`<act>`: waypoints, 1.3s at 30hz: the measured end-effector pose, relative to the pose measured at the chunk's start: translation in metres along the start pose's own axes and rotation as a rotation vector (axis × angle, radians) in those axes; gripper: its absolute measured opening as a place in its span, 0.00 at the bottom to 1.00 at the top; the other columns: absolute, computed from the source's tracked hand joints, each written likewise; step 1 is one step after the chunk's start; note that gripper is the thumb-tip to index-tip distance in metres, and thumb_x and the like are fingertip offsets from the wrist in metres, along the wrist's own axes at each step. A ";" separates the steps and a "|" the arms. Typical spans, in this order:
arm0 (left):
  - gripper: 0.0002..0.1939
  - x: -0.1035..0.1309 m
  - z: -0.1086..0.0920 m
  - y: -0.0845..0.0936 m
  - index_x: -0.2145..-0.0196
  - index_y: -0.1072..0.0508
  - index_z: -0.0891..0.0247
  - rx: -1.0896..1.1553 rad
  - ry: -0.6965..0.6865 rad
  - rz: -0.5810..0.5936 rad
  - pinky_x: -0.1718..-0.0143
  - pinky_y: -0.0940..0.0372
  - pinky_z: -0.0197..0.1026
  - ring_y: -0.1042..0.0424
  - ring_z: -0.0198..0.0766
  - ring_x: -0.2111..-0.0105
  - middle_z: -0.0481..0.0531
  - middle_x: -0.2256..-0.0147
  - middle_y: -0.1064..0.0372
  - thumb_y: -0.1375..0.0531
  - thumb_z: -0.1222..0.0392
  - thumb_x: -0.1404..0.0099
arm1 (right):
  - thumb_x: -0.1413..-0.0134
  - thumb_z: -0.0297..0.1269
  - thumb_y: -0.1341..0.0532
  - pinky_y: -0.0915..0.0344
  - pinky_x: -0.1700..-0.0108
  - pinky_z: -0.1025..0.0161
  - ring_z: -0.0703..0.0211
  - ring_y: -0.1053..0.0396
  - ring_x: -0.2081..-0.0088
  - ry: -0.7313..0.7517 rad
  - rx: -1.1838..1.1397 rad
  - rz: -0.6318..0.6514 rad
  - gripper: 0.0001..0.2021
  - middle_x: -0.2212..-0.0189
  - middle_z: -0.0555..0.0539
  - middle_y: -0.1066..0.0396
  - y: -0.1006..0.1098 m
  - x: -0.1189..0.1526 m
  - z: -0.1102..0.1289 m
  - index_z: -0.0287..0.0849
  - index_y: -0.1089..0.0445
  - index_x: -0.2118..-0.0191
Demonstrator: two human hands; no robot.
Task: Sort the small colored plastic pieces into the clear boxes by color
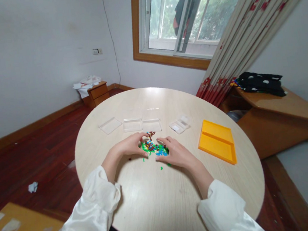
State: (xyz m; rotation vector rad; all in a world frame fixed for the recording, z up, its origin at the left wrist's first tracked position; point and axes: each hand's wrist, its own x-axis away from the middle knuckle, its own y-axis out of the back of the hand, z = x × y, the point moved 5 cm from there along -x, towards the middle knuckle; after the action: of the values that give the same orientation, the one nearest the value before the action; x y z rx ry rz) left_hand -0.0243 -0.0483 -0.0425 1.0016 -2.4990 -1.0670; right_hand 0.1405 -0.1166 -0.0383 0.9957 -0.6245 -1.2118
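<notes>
A loose pile of small pieces (pixel 152 146) in green, blue, brown and yellow lies on the round table. My left hand (pixel 133 145) curves around the pile's left side, its thumb and fingers spread apart. On the right side, my right hand (pixel 175 151) cups the pile with thumb and fingers apart. Both hands rest at the edges of the pieces, and neither grips anything that I can make out. A green piece (pixel 161 168) lies nearer to me, and a small dark one (pixel 130 159) is below my left hand.
Clear plastic trays (pixel 132 125) stand behind the pile, with a clear hinged case (pixel 180 124) to their right. A yellow two-part tray (pixel 217 141) sits on the right of the round table (pixel 158 204). Beyond it is a wooden cabinet (pixel 266 125).
</notes>
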 end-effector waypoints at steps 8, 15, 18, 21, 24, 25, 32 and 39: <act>0.16 -0.009 -0.013 -0.023 0.58 0.30 0.66 -0.213 -0.013 0.052 0.59 0.38 0.41 0.33 0.43 0.60 0.56 0.60 0.32 0.38 0.61 0.46 | 0.47 0.36 0.39 0.37 0.54 0.60 0.57 0.33 0.57 0.022 0.003 0.011 0.15 0.60 0.45 0.35 -0.015 -0.008 0.009 0.42 0.34 0.52; 0.08 -0.010 -0.019 -0.022 0.64 0.28 0.65 -0.237 -0.017 0.014 0.66 0.41 0.37 0.33 0.39 0.67 0.53 0.66 0.30 0.42 0.65 0.44 | 0.46 0.28 0.42 0.38 0.54 0.61 0.59 0.33 0.58 0.048 -0.041 -0.039 0.09 0.62 0.46 0.34 -0.017 -0.011 0.010 0.40 0.33 0.58; 0.08 -0.011 -0.020 -0.023 0.66 0.28 0.65 -0.206 -0.027 -0.013 0.67 0.41 0.36 0.34 0.37 0.68 0.51 0.68 0.30 0.44 0.67 0.44 | 0.48 0.24 0.43 0.37 0.56 0.62 0.59 0.33 0.59 0.078 -0.062 -0.080 0.09 0.64 0.46 0.34 -0.018 -0.012 0.009 0.40 0.32 0.60; 0.08 -0.012 -0.020 -0.023 0.69 0.28 0.65 -0.164 -0.050 -0.054 0.67 0.41 0.35 0.34 0.36 0.70 0.51 0.70 0.31 0.45 0.69 0.44 | 0.49 0.24 0.44 0.36 0.58 0.62 0.59 0.33 0.62 0.126 -0.081 -0.133 0.09 0.65 0.46 0.33 -0.016 -0.013 0.008 0.40 0.32 0.62; 0.08 -0.013 -0.020 -0.021 0.70 0.28 0.66 -0.137 -0.060 -0.100 0.66 0.40 0.35 0.34 0.35 0.69 0.51 0.70 0.32 0.46 0.71 0.45 | 0.48 0.24 0.44 0.36 0.58 0.61 0.59 0.33 0.62 0.172 -0.108 -0.200 0.09 0.66 0.46 0.32 -0.013 -0.014 0.008 0.41 0.32 0.63; 0.08 -0.013 -0.021 -0.020 0.70 0.28 0.65 -0.128 -0.059 -0.111 0.65 0.40 0.35 0.34 0.35 0.69 0.51 0.70 0.32 0.46 0.71 0.45 | 0.47 0.24 0.45 0.35 0.58 0.61 0.59 0.32 0.62 0.184 -0.118 -0.219 0.09 0.66 0.46 0.31 -0.012 -0.014 0.008 0.42 0.31 0.63; 0.10 -0.013 -0.019 -0.012 0.68 0.27 0.65 -0.060 -0.049 -0.138 0.64 0.40 0.36 0.34 0.34 0.69 0.50 0.68 0.31 0.47 0.72 0.44 | 0.43 0.30 0.45 0.33 0.57 0.59 0.57 0.29 0.61 0.173 -0.187 -0.289 0.09 0.63 0.44 0.26 -0.008 -0.013 0.002 0.42 0.29 0.61; 0.07 -0.012 -0.014 -0.012 0.69 0.27 0.66 -0.002 -0.054 -0.128 0.68 0.42 0.34 0.35 0.33 0.71 0.49 0.71 0.31 0.45 0.69 0.43 | 0.43 0.32 0.45 0.32 0.59 0.60 0.58 0.28 0.63 0.123 -0.207 -0.313 0.10 0.62 0.42 0.25 -0.005 -0.011 -0.001 0.41 0.28 0.58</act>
State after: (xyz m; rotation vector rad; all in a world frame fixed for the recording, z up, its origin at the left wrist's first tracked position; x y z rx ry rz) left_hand -0.0029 -0.0538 -0.0411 1.1615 -2.5043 -1.1470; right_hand 0.1363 -0.1055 -0.0417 1.0069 -0.2446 -1.4447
